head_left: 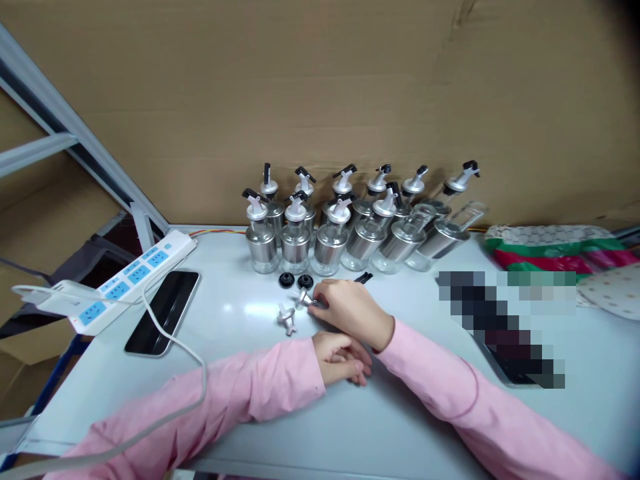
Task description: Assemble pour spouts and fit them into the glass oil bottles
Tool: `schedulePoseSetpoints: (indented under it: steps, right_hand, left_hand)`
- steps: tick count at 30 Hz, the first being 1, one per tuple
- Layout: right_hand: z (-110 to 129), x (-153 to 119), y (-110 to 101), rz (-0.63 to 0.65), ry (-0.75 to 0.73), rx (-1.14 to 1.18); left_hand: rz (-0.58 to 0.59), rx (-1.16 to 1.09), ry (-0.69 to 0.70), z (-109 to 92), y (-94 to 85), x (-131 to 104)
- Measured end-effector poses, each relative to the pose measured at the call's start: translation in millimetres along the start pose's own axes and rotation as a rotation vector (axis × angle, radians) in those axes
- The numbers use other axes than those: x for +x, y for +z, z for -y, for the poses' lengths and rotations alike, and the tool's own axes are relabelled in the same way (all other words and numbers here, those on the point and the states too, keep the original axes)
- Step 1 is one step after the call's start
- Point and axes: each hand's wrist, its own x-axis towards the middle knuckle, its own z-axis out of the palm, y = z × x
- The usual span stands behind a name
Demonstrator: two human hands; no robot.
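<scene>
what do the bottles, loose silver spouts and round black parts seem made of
Bottles: probably clear glass, glossy and see-through, with silvery bands that look like metal from their streaked reflections.
Loose silver spouts: satin silver; metal or coated plastic, the sheen leaves it open.
Round black parts: opaque with small highlights, likely plastic or rubber.
</scene>
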Motion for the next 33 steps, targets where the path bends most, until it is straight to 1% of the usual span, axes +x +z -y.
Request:
schedulePoseSetpoints:
  steps: [3,5,7,8,10,12,14,16,18,22,27,29,33]
  right_hand:
    - [-3.3,-4.2,-4.8,0.020,0.000,0.069]
    - [-9.4,-10.5,-11.4,0.042,-0.013,0.118]
    - [-18.3,-19.6,-18.4,0.036,-0.035,0.200]
    - [-23.3,-25.0,-21.2,0.014,-0.044,0.267]
    - [-33.0,-36.4,-24.1,-0.090,-0.050,0.520]
    - [-40.3,-46.7,-23.2,-0.194,0.007,0.778]
    - [-44.0,-54.3,-20.2,-0.245,0.080,0.976]
    - [-44.0,-58.6,-17.6,-0.272,0.125,1.109]
    - [-41.5,-60.3,-16.7,-0.299,0.147,1.183]
    - [-35.1,-61.1,-16.8,-0.333,0.167,1.260]
    - [-32.8,-63.7,-12.1,-0.273,0.126,1.186]
    - [-32.9,-65.4,-9.8,-0.259,0.087,1.125]
    - [-32.6,-68.9,-8.5,-0.249,-0.021,0.961]
  left_hand:
    - [0.005,0.012,-0.033,0.2,-0.1,0.7]
    - [0.014,0.021,-0.038,1.1,-0.8,1.4]
    - [0.026,0.026,-0.023,1.5,-1.7,1.4]
    - [0.035,0.030,-0.019,1.3,-2.1,1.1]
    - [0.053,0.027,-0.009,-0.7,-2.5,-0.1]
    - [0.049,-0.011,0.017,-4.6,-2.4,-1.7]
    - [0.016,-0.062,0.059,-10.2,-1.9,-3.6]
    - [-0.015,-0.090,0.091,-16.4,-1.5,-5.5]
    - [-0.008,-0.107,0.092,-21.3,-1.8,-6.9]
    - [0.062,-0.156,0.061,-22.4,-5.6,-6.2]
    - [0.174,-0.225,0.009,-17.1,-11.4,-1.3]
    - [0.173,-0.232,-0.031,-18.5,-11.2,-1.5]
    - [0.090,-0.177,-0.093,-26.6,-6.3,-5.8]
